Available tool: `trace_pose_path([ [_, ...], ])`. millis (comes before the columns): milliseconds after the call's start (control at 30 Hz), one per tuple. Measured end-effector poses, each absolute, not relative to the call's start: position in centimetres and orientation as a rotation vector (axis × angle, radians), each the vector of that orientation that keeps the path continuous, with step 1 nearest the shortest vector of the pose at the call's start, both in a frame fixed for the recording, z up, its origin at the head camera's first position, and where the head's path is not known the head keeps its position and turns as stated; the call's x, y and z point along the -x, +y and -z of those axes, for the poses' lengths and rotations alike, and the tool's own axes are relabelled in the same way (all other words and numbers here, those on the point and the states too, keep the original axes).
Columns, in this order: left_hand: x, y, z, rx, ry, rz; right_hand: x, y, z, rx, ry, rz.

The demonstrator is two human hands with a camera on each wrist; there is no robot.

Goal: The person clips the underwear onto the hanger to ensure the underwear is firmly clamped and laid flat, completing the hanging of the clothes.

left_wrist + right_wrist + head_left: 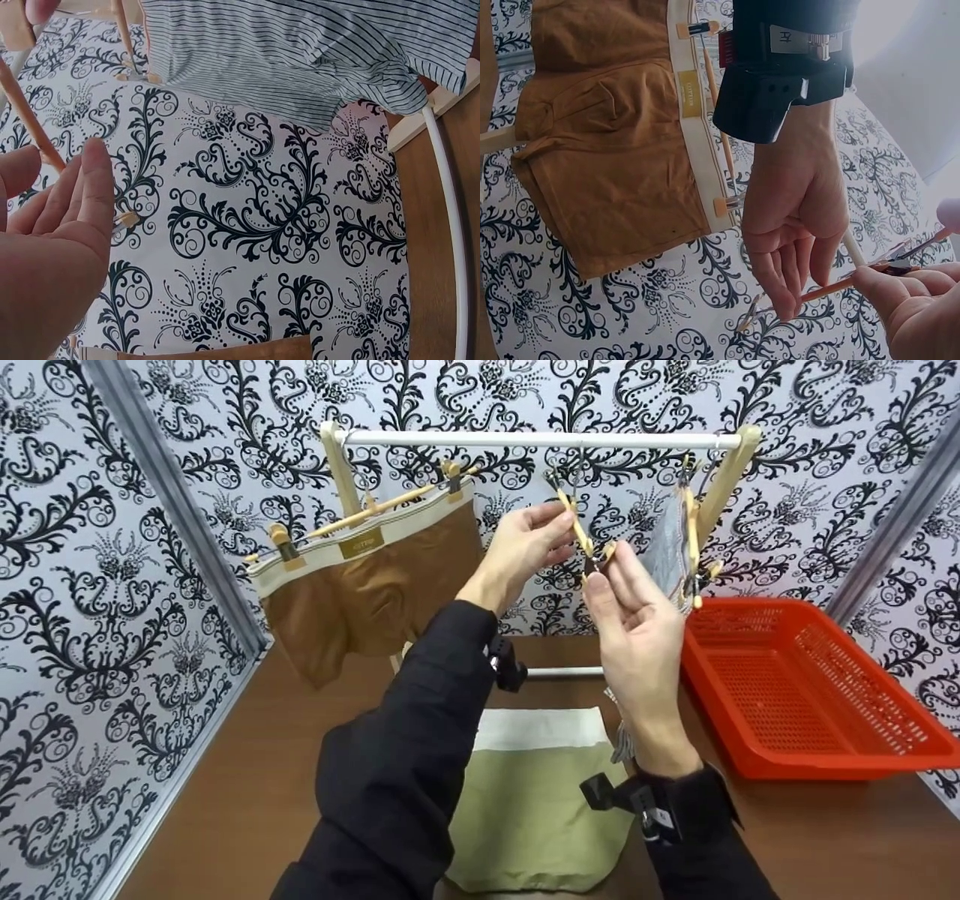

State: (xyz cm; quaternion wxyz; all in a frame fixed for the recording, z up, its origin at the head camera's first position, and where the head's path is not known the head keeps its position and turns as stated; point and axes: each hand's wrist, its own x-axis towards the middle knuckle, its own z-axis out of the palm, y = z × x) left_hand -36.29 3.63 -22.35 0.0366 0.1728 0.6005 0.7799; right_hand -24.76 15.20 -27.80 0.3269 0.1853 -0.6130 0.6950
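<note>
A thin wooden clip hanger [579, 531] hangs by its hook from the white rail. My left hand [525, 544] holds its bar between thumb and fingers. With thumb and fingertips, my right hand [637, 619] pinches the wooden clip [609, 550] at the hanger's near end. In the right wrist view both hands meet along the bar, the left hand [799, 210] above and the right hand [922, 311] at the lower right. No garment hangs from this hanger. Below lies an olive-green garment [540, 817] with a white waistband, flat on the table, partly covered by my left sleeve.
Brown boxer briefs [375, 585] hang clipped at the rack's left. A grey striped garment [666, 547] hangs at the right. The rack's white rail [480, 438] runs across the back. A red plastic basket [825, 765] stands on the brown table [247, 802] at right.
</note>
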Motion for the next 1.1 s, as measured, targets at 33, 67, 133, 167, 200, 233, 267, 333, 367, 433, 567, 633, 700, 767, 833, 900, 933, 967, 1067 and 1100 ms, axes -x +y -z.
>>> trace_pose_path([
  [33,36.3,3.7,22.3,-0.542,1.842,-2.403,24.7,15.2,27.7,-0.486,-1.608,-1.818],
  [67,36.3,3.7,22.3,-0.555,1.842,-2.412,24.7,15.2,27.7,-0.486,-1.613,-1.811],
  [133,36.2,3.7,22.4,-0.581,1.839,-2.436,24.6,15.3,27.7,-0.495,-1.614,-1.801],
  [167,36.2,3.7,22.4,-0.595,1.838,-2.447,24.6,15.2,27.7,-0.502,-1.614,-1.794],
  [200,36.1,3.6,22.5,-0.601,1.829,-2.462,24.5,15.3,27.7,-0.507,-1.615,-1.781],
  [233,36.0,3.6,22.5,-0.599,1.813,-2.481,24.4,15.3,27.8,-0.516,-1.611,-1.776],
  [267,36.0,3.6,22.5,-0.600,1.794,-2.499,24.3,15.3,27.8,-0.525,-1.606,-1.770],
  [333,35.9,3.6,22.5,-0.589,1.744,-2.535,24.3,15.3,28.0,-0.545,-1.591,-1.759],
  [367,35.9,3.6,22.5,-0.583,1.726,-2.546,24.2,15.3,28.1,-0.556,-1.590,-1.755],
  [433,36.0,3.4,22.5,-0.571,1.715,-2.558,24.3,15.2,28.2,-0.568,-1.606,-1.735],
  [567,36.0,3.0,22.5,-0.596,1.738,-2.555,24.2,15.0,28.3,-0.573,-1.659,-1.688],
  [633,35.8,2.7,22.8,-0.601,1.766,-2.541,24.1,15.0,28.6,-0.585,-1.655,-1.712],
  [700,35.6,2.4,23.4,-0.599,1.809,-2.515,23.8,15.0,29.2,-0.600,-1.634,-1.763],
  [767,35.2,2.2,24.4,-0.572,1.836,-2.507,23.5,15.1,30.1,-0.612,-1.608,-1.823],
  [833,34.7,2.2,25.6,-0.536,1.841,-2.525,23.2,15.4,31.3,-0.611,-1.598,-1.851],
  [900,34.2,2.4,26.8,-0.515,1.804,-2.589,23.0,15.6,32.4,-0.600,-1.591,-1.876],
  [933,34.0,2.5,27.4,-0.505,1.778,-2.632,22.9,15.8,33.0,-0.589,-1.587,-1.891],
  [967,33.7,2.6,28.1,-0.498,1.753,-2.674,22.8,15.9,33.5,-0.576,-1.588,-1.903],
  [1067,32.7,2.9,30.2,-0.455,1.680,-2.796,22.5,16.2,35.1,-0.524,-1.600,-1.939],
  [1100,32.4,2.9,31.0,-0.436,1.657,-2.833,22.3,16.3,35.5,-0.498,-1.611,-1.932],
])
